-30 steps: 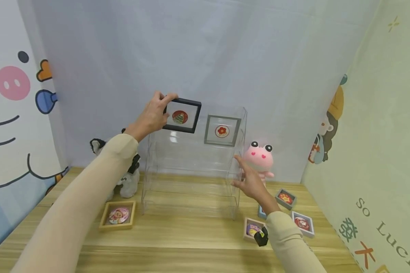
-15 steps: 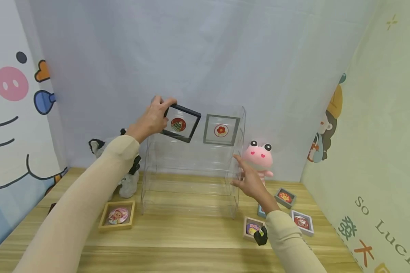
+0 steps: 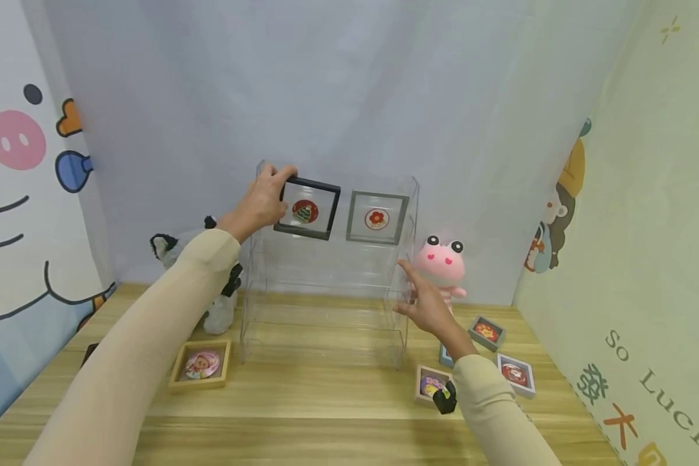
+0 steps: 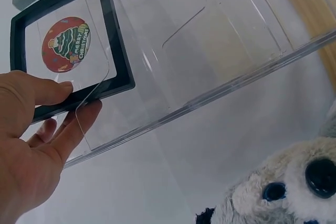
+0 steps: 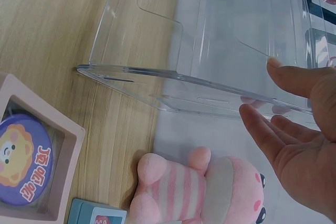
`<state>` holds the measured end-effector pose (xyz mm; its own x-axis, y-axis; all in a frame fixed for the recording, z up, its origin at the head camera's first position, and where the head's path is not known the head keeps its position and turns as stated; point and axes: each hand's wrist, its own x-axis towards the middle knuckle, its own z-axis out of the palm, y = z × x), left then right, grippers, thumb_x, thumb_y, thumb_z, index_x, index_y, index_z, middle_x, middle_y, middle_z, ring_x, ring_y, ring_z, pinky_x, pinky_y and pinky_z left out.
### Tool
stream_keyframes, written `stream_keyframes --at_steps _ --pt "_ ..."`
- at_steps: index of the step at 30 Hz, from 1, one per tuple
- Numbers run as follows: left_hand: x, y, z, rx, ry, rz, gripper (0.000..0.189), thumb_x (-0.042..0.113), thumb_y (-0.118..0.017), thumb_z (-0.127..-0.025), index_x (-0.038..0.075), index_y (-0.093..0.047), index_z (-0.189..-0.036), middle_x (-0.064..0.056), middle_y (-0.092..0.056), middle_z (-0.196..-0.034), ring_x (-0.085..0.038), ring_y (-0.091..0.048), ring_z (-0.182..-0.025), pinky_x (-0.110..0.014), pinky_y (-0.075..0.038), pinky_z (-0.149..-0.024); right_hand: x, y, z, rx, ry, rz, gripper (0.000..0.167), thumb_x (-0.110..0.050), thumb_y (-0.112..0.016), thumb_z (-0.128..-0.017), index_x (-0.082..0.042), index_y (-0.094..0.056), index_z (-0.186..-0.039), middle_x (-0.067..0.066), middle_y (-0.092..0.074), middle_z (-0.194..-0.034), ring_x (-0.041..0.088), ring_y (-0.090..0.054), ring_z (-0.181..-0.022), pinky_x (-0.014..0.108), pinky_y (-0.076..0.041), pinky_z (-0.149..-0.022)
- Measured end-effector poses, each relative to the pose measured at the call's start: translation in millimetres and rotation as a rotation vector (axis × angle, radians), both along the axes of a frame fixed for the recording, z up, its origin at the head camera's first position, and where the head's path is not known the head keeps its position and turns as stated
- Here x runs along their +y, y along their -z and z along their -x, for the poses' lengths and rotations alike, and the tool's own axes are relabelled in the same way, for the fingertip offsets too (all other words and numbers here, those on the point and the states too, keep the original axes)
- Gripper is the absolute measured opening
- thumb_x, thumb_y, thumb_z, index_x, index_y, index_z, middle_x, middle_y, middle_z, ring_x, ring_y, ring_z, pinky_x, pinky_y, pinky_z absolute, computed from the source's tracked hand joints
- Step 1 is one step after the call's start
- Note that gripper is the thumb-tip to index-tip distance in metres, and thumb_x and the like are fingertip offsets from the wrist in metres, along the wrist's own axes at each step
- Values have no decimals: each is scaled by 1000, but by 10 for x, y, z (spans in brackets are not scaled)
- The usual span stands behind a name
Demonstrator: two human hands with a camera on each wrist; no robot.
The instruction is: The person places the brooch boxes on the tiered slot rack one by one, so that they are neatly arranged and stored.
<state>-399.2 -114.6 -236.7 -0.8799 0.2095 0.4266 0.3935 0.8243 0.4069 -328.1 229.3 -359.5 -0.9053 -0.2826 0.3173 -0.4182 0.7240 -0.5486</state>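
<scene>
My left hand (image 3: 260, 202) pinches a black picture frame (image 4: 123, 66) by its side edge, thumb in front and fingers behind. A round Christmas tree badge (image 4: 65, 44) shows inside it. The frame stands nearly upright on the top tier of a clear acrylic display rack (image 3: 326, 355), left of a grey frame (image 3: 349, 217) with a red flower badge (image 3: 377, 219). At the rack's right side, my right hand (image 5: 310, 145) has thumb and fingers spread on either side of the side panel, with fingertips right at its outer face.
A pink plush toy (image 3: 441, 262) stands right of the rack, a grey plush dog (image 4: 283, 187) left. A yellow frame (image 3: 177, 382) lies at the left. A pink frame (image 5: 71, 156), a blue one (image 5: 86, 211), a grey one (image 3: 495, 346) and a white one (image 3: 524, 389) lie right.
The black frame has come down onto the rack's top tier; it tilted on the way and is now straighter. My left hand moved down with it. My right hand stayed at the rack's side.
</scene>
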Motion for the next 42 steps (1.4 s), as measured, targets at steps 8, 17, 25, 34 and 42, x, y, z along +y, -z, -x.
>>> stream_keyframes --at_steps 8,17,25,34,42 --pt "-25 -5 -13 -27 -28 12 66 -13 -51 -89 12 -39 -149 -22 -41 -124 -24 -38 -65 -36 -37 -59 1 14 -2 8 10 -7 89 -1 -79 -82 -14 -31 -156 30 -44 -149 48 -65 -108 54 -56 -83" --pt "-13 -42 -5 -73 -45 38 68 -11 -55 -89 12 -38 -151 -25 -42 -130 -28 -45 -76 -39 -41 -66 21 20 -23 8 8 -11 90 -1 -79 -82 -14 -30 -156 30 -42 -150 47 -65 -107 49 -58 -78" --pt "-3 -118 -6 -97 -57 45 67 -11 -54 -88 11 -39 -150 -26 -39 -135 -29 -42 -77 -38 -39 -65 4 -23 -13 -3 -7 11 90 -1 -78 -82 -13 -30 -157 30 -40 -152 49 -64 -110 52 -57 -82" --pt "-8 -209 -46 -98 -79 85 64 -10 -54 -88 9 -42 -148 -25 -39 -133 -28 -41 -76 -38 -39 -66 -4 -40 3 -20 -15 28 91 0 -78 -82 -14 -29 -157 29 -36 -155 51 -62 -113 51 -58 -82" --pt "-47 -240 -123 -96 -80 73 62 -9 -54 -89 8 -43 -147 -24 -38 -132 -31 -44 -80 -39 -41 -67 2 -26 0 -41 -19 27 92 -1 -78 -83 -16 -28 -158 27 -35 -156 50 -62 -113 51 -58 -82"
